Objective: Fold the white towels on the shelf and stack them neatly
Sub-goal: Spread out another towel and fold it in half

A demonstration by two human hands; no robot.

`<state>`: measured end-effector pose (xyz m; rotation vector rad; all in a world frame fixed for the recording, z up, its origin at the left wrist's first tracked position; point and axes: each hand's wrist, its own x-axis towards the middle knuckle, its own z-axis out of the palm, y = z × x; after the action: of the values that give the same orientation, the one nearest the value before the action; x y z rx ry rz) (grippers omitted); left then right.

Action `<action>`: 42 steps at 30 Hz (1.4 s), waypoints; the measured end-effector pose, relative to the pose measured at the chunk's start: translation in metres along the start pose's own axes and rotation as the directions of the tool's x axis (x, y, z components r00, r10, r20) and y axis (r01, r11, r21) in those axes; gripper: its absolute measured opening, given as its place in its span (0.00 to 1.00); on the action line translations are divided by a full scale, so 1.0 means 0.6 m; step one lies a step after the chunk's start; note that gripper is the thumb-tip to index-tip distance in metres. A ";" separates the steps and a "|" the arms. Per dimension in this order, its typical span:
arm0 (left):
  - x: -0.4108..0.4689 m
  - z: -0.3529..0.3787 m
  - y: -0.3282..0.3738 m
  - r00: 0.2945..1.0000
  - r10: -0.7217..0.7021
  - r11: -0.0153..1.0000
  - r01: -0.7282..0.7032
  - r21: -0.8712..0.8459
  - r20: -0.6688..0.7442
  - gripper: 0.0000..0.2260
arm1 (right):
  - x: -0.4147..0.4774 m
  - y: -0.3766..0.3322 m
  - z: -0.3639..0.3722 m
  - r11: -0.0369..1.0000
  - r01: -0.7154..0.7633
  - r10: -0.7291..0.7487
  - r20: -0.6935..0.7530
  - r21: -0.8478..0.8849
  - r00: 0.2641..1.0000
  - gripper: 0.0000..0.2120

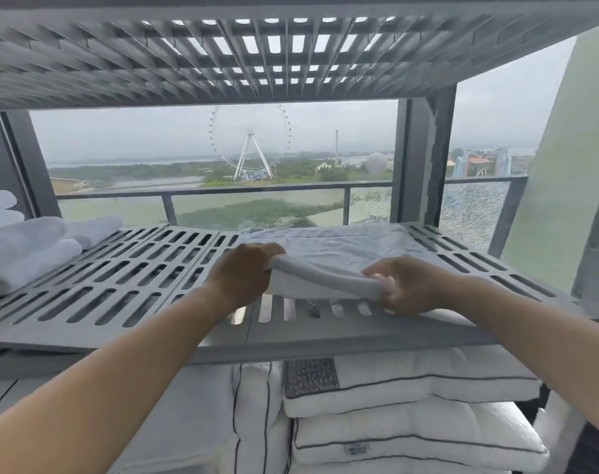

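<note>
A white towel (342,249) lies spread flat on the right half of the grey slotted shelf (120,278). Its near edge is lifted and doubled over into a thick fold. My left hand (245,271) grips the left end of that fold. My right hand (407,285) pinches the right end, fingers wrapped around the cloth. A stack of folded and rolled white towels (24,248) sits at the shelf's left end, partly cut off by the frame edge.
Another slotted shelf (257,53) hangs close overhead. Grey uprights (424,159) stand behind the towel on the right. Below the shelf lie stacked white pillows (410,436) with dark piping. Behind is a window with a balcony rail.
</note>
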<state>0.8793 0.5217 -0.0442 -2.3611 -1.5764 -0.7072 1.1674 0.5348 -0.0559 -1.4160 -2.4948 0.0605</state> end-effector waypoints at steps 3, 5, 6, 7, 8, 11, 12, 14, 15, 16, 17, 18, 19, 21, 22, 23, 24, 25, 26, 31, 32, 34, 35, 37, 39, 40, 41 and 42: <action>0.006 -0.016 -0.002 1.000 0.006 1.000 -0.006 0.013 0.009 0.17 | 0.003 0.013 -0.015 0.994 -0.048 0.037 -0.114 -0.097 0.993 0.14; 0.006 -0.022 0.000 0.999 0.028 0.998 -0.030 0.053 0.039 0.18 | 0.003 0.024 -0.024 0.990 -0.086 0.064 -0.191 -0.111 0.980 0.13; 0.005 -0.024 0.002 0.997 0.038 0.996 -0.042 0.075 0.060 0.18 | 0.001 0.027 -0.029 0.990 -0.095 0.072 -0.209 -0.103 0.975 0.13; 0.002 -0.027 0.004 0.996 0.042 0.995 -0.049 0.092 0.085 0.18 | -0.003 0.026 -0.033 0.991 -0.098 0.077 -0.211 -0.090 0.974 0.12; -0.001 -0.029 0.006 0.993 0.042 0.993 -0.053 0.101 0.113 0.19 | -0.008 0.024 -0.035 0.992 -0.096 0.079 -0.198 -0.076 0.977 0.12; -0.019 -0.035 0.011 0.975 0.050 0.994 -0.068 0.080 0.214 0.17 | -0.024 0.014 -0.032 0.994 -0.106 0.101 -0.112 -0.039 0.989 0.14; -0.026 -0.035 0.012 0.964 0.055 0.996 -0.073 0.059 0.260 0.15 | -0.031 0.010 -0.028 0.992 -0.120 0.117 -0.084 -0.038 0.990 0.13; -0.042 -0.031 0.015 0.932 0.065 0.997 -0.079 0.026 0.356 0.12 | -0.045 0.004 -0.019 0.992 -0.125 0.125 -0.014 -0.030 0.992 0.13; -0.050 -0.029 0.015 0.918 0.060 0.998 -0.065 0.000 0.392 0.13 | -0.052 0.001 -0.016 0.993 -0.119 0.119 0.027 -0.002 0.993 0.15; -0.057 -0.025 0.014 0.907 0.052 0.998 -0.041 -0.037 0.417 0.15 | -0.059 0.000 -0.013 0.992 -0.121 0.118 0.070 0.039 0.990 0.17; -0.063 -0.023 0.013 0.901 0.046 0.997 -0.012 -0.080 0.431 0.17 | -0.065 -0.002 -0.013 0.989 -0.128 0.120 0.108 0.074 0.987 0.17; -0.068 -0.021 0.012 0.899 0.038 0.993 0.016 -0.121 0.436 0.17 | -0.069 -0.003 -0.013 0.988 -0.124 0.112 0.129 0.095 0.985 0.16; -0.072 -0.019 0.012 0.899 0.023 0.988 0.046 -0.147 0.437 0.17 | -0.071 -0.002 -0.014 0.987 -0.116 0.101 0.133 0.108 0.986 0.16; -0.074 -0.018 0.010 0.897 -0.030 0.983 0.105 -0.147 0.440 0.21 | -0.070 0.000 -0.015 0.984 -0.112 0.099 0.097 0.141 0.990 0.15; -0.073 -0.018 0.010 0.891 -0.045 0.981 0.125 -0.147 0.452 0.24 | -0.066 0.001 -0.014 0.981 -0.121 0.112 0.069 0.151 0.991 0.15; -0.072 -0.017 0.011 0.884 -0.045 0.979 0.133 -0.157 0.465 0.26 | -0.060 0.001 -0.014 0.980 -0.132 0.126 0.045 0.152 0.991 0.15; -0.070 -0.018 0.013 0.879 -0.037 0.974 0.137 -0.179 0.475 0.27 | -0.052 0.002 -0.012 0.980 -0.136 0.133 0.028 0.146 0.991 0.16; -0.067 -0.018 0.015 0.876 -0.032 0.967 0.148 -0.206 0.482 0.27 | -0.043 0.003 -0.010 0.983 -0.128 0.128 0.013 0.133 0.992 0.18; -0.063 -0.015 0.015 0.873 -0.036 0.956 0.172 -0.238 0.486 0.28 | -0.033 0.005 -0.006 0.986 -0.118 0.119 -0.003 0.121 0.993 0.20; -0.018 0.018 0.002 0.819 -0.091 0.859 0.352 -0.371 0.566 0.24 | 0.022 0.013 0.014 0.990 -0.109 0.112 -0.033 0.088 0.993 0.19; -0.004 0.028 -0.002 0.806 -0.081 0.842 0.370 -0.392 0.586 0.23 | 0.034 0.015 0.016 0.990 -0.115 0.118 -0.032 0.082 0.993 0.18; 0.025 0.051 -0.009 0.784 -0.082 0.826 0.398 -0.398 0.615 0.26 | 0.063 0.020 0.019 0.989 -0.129 0.131 -0.024 0.075 0.991 0.16; 0.041 0.062 -0.013 0.773 -0.078 0.823 0.406 -0.397 0.629 0.27 | 0.079 0.023 0.020 0.988 -0.136 0.136 -0.006 0.067 0.991 0.16; 0.075 0.084 -0.017 0.740 -0.055 0.829 0.408 -0.383 0.670 0.29 | 0.115 0.038 0.025 0.985 -0.165 0.161 0.082 0.041 0.984 0.17; 0.108 0.107 -0.025 0.720 -0.062 0.861 0.389 -0.328 0.691 0.32 | 0.150 0.062 0.037 0.982 -0.187 0.183 0.211 0.000 0.960 0.21; 0.123 0.119 -0.031 0.726 -0.082 0.893 0.358 -0.273 0.683 0.31 | 0.166 0.078 0.045 0.982 -0.183 0.188 0.260 -0.043 0.947 0.24; 0.136 0.133 -0.039 0.740 -0.099 0.931 0.305 -0.200 0.666 0.29 | 0.180 0.095 0.055 0.981 -0.168 0.190 0.287 -0.101 0.939 0.26; 0.148 0.147 -0.046 0.756 -0.101 0.965 0.233 -0.121 0.646 0.26 | 0.193 0.113 0.064 0.975 -0.155 0.198 0.299 -0.162 0.933 0.27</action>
<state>0.9053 0.6426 -0.0783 -2.8189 -2.0801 -0.0541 1.1580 0.6723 -0.0795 -1.8132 -2.6545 0.1672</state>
